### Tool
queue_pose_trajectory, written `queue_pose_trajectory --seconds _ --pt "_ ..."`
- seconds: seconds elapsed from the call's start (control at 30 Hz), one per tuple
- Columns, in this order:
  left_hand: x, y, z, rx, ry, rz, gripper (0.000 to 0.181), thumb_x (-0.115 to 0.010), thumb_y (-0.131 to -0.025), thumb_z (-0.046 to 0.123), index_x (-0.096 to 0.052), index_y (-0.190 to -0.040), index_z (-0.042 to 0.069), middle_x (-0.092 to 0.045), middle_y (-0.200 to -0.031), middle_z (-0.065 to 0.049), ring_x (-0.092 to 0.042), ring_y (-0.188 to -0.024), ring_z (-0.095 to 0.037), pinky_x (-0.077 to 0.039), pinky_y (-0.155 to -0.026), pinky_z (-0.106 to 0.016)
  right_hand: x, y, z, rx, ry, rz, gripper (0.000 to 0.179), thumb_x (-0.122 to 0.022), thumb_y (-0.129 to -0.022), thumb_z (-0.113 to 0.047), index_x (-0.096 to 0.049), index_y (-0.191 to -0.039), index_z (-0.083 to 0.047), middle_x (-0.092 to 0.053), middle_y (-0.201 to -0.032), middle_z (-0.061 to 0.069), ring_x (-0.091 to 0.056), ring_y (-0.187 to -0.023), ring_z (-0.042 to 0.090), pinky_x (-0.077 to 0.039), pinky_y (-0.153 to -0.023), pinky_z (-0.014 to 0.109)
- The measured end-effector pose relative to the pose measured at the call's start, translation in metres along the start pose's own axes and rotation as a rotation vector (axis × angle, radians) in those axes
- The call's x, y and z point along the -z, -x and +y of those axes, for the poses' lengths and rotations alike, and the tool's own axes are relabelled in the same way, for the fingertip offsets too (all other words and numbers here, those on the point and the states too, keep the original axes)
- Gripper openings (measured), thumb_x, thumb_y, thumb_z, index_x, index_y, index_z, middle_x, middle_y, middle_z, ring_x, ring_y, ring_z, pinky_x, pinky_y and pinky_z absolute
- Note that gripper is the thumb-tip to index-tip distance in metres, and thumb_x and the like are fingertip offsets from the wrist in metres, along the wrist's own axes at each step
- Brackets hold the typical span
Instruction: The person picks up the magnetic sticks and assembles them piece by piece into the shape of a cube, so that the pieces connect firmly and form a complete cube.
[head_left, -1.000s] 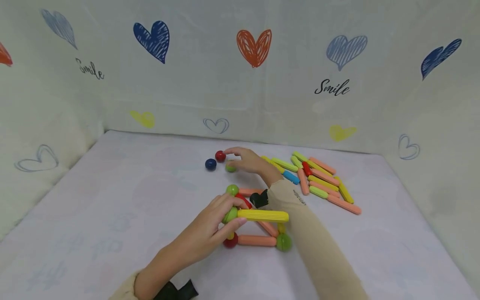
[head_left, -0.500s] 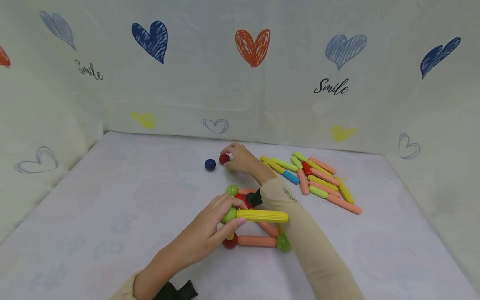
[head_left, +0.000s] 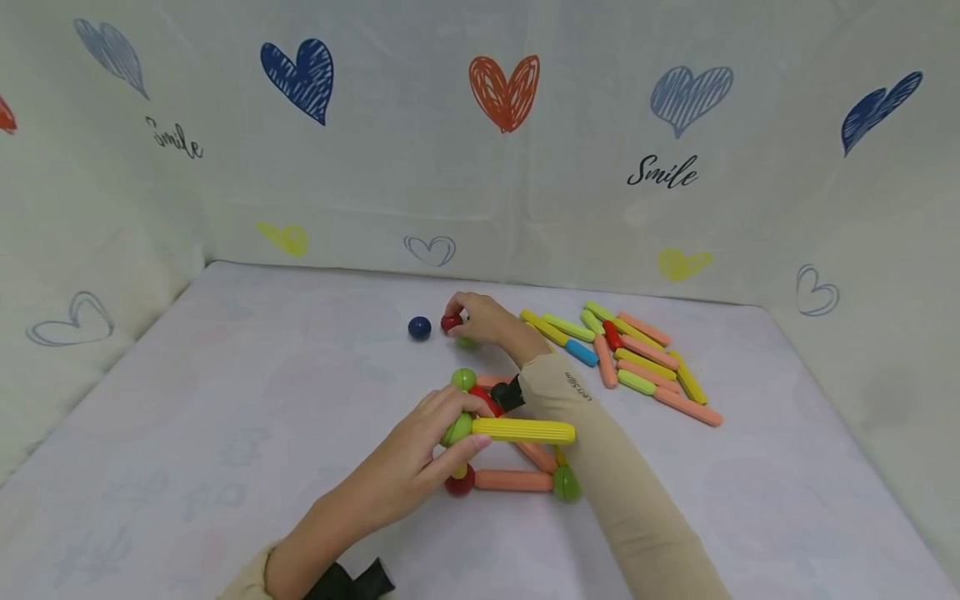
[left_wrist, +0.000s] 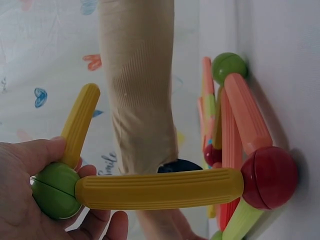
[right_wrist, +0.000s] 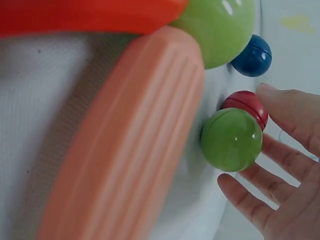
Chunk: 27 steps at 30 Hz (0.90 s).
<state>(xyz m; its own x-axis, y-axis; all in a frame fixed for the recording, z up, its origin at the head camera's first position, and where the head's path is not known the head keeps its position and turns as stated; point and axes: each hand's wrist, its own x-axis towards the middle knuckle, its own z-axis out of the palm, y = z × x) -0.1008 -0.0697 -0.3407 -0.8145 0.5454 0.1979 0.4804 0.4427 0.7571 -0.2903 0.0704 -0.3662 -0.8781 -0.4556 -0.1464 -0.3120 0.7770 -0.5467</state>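
Observation:
In the head view my left hand (head_left: 420,446) grips a green ball (head_left: 457,430) with a yellow rod (head_left: 525,431) sticking out to the right. A second yellow rod (left_wrist: 160,191) joins that ball to a red ball (left_wrist: 270,177) on the table. Around the base lie peach rods (head_left: 513,481), a red rod (head_left: 484,400) and green corner balls (head_left: 566,483). Farther back, my right hand (head_left: 487,321) pinches a loose red ball (head_left: 451,323) between thumb and finger. A loose green ball (right_wrist: 232,140) sits close beside it, partly covered by the hand in the head view.
A dark blue ball (head_left: 419,328) stands left of the right hand. Several loose rods, yellow, peach, lime, red and one blue (head_left: 582,352), lie in a pile at the back right. A heart-printed cloth wall (head_left: 420,183) closes off the rear. The right forearm crosses beside the structure.
My right hand has closed its fingers on the loose red ball, which has shifted slightly right and nearer. My left hand keeps its hold on the green ball.

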Motion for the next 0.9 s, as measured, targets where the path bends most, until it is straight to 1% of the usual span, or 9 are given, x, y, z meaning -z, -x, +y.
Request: queue_pose_trajectory --seconds 0.13,0.3,0.4,0.5,0.6,0.67,0.7,0.8,0.9 --pt "0.000 0.000 0.000 -0.012 -0.007 0.007 0.022 -0.048 -0.096 0.039 -0.052 -0.110 0.023 -0.050 -0.099 0.011 -0.045 -0.096 -0.011 -0.047 -0.074 -0.023 -0.002 -0.001 -0.001 0.015 0.038 0.006 0.018 -0.064 -0.088 -0.016 -0.053 -0.101 -0.009 -0.057 -0.102 0.004 -0.048 -0.089 0.017 -0.040 -0.075 0.025" --pt "0.000 0.000 0.000 -0.028 -0.011 0.012 0.021 -0.048 -0.096 0.038 -0.052 -0.110 0.022 -0.049 -0.099 0.012 -0.043 -0.097 -0.010 -0.046 -0.074 -0.025 -0.003 0.002 -0.003 0.019 0.064 0.006 0.017 -0.064 -0.088 -0.016 -0.050 -0.095 -0.011 -0.055 -0.095 0.003 -0.047 -0.084 0.016 -0.038 -0.070 0.024" --pt "0.000 0.000 0.000 -0.017 -0.007 0.007 0.022 -0.048 -0.096 0.038 -0.052 -0.110 0.022 -0.049 -0.097 0.011 -0.043 -0.096 -0.009 -0.046 -0.073 -0.024 0.000 0.006 -0.004 0.020 0.032 0.011 0.019 -0.065 -0.087 -0.017 -0.049 -0.097 -0.011 -0.056 -0.094 0.004 -0.048 -0.082 0.016 -0.039 -0.069 0.023" --pt "0.000 0.000 0.000 -0.001 0.002 -0.004 0.023 -0.049 -0.095 0.039 -0.052 -0.110 0.022 -0.049 -0.098 0.010 -0.043 -0.096 -0.010 -0.046 -0.074 -0.023 0.009 0.014 -0.006 0.031 -0.025 0.033 0.026 -0.065 -0.087 -0.018 -0.052 -0.107 -0.009 -0.058 -0.101 0.005 -0.052 -0.086 0.017 -0.045 -0.073 0.024" --pt "0.000 0.000 0.001 0.026 0.008 -0.013 0.022 -0.050 -0.095 0.038 -0.052 -0.110 0.022 -0.050 -0.100 0.009 -0.045 -0.096 -0.013 -0.047 -0.074 -0.023 0.024 0.031 -0.008 0.061 -0.096 0.067 0.037 -0.064 -0.088 -0.019 -0.052 -0.121 -0.008 -0.059 -0.110 0.008 -0.054 -0.096 0.020 -0.049 -0.083 0.029" --pt "0.000 0.000 0.001 0.037 0.005 -0.015 0.022 -0.051 -0.095 0.037 -0.052 -0.111 0.022 -0.050 -0.102 0.008 -0.045 -0.096 -0.014 -0.048 -0.075 -0.023 0.035 0.049 -0.006 0.085 -0.133 0.096 0.042 -0.064 -0.088 -0.021 -0.052 -0.127 -0.008 -0.058 -0.114 0.009 -0.054 -0.101 0.021 -0.049 -0.087 0.032" --pt "0.000 0.000 0.001 0.043 0.003 -0.015 0.022 -0.051 -0.095 0.037 -0.052 -0.111 0.022 -0.050 -0.102 0.008 -0.045 -0.096 -0.013 -0.048 -0.075 -0.023 0.040 0.059 -0.005 0.095 -0.152 0.113 0.043 -0.063 -0.089 -0.022 -0.052 -0.128 -0.009 -0.059 -0.114 0.009 -0.054 -0.102 0.022 -0.049 -0.088 0.034" --pt "0.000 0.000 0.001 0.035 -0.004 -0.007 0.022 -0.051 -0.095 0.036 -0.051 -0.111 0.022 -0.050 -0.103 0.008 -0.045 -0.095 -0.011 -0.048 -0.075 -0.023 0.052 0.092 0.002 0.125 -0.206 0.173 0.043 -0.062 -0.089 -0.024 -0.053 -0.129 -0.011 -0.057 -0.119 0.008 -0.056 -0.103 0.021 -0.050 -0.087 0.034" --pt "-0.001 -0.001 0.001 0.031 -0.016 0.003 0.023 -0.051 -0.094 0.038 -0.051 -0.112 0.023 -0.050 -0.103 0.009 -0.044 -0.094 -0.009 -0.048 -0.076 -0.023 0.057 0.128 0.011 0.159 -0.250 0.224 0.042 -0.063 -0.089 -0.022 -0.054 -0.128 -0.010 -0.056 -0.119 0.007 -0.058 -0.100 0.020 -0.051 -0.085 0.031"
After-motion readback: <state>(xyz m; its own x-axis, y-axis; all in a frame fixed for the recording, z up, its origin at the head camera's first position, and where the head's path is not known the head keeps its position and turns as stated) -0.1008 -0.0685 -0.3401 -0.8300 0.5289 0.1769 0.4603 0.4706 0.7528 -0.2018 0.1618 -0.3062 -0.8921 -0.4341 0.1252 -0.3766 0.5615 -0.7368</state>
